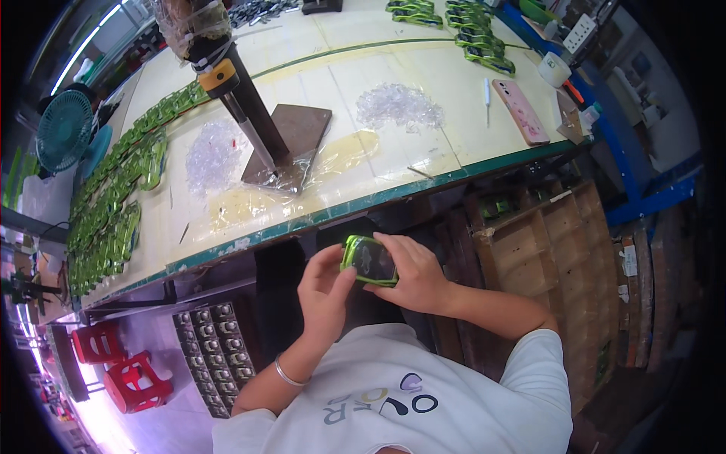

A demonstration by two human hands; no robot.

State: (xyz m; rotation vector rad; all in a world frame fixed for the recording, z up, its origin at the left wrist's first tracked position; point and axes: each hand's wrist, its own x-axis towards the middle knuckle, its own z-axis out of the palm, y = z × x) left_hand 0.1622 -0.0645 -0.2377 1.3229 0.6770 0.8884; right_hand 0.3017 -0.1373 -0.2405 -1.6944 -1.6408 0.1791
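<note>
I hold a small casing [370, 259] with a bright green rim and a dark, glossy window in front of my body, just below the table's near edge. My left hand [325, 291] grips its left side, thumb on the front edge. Around its right side close the fingers of my right hand [414, 274]. Beyond, on the table, a mounted tool with a yellow collar and thin metal shaft [249, 136] points down at a brown base plate [310, 125]. Heaps of small clear plastic pieces, one on the left [214, 157] and one on the right [399, 106], flank the plate.
Rows of green casings [106, 227] cover the table's left side; more green casings [480, 38] lie far right. A pink phone [520, 112] lies beside a thin white-handled tool [487, 98]. Wooden trays [544, 257] stand at my right. Red stools [138, 382] and a compartmented tray [215, 352] are lower left.
</note>
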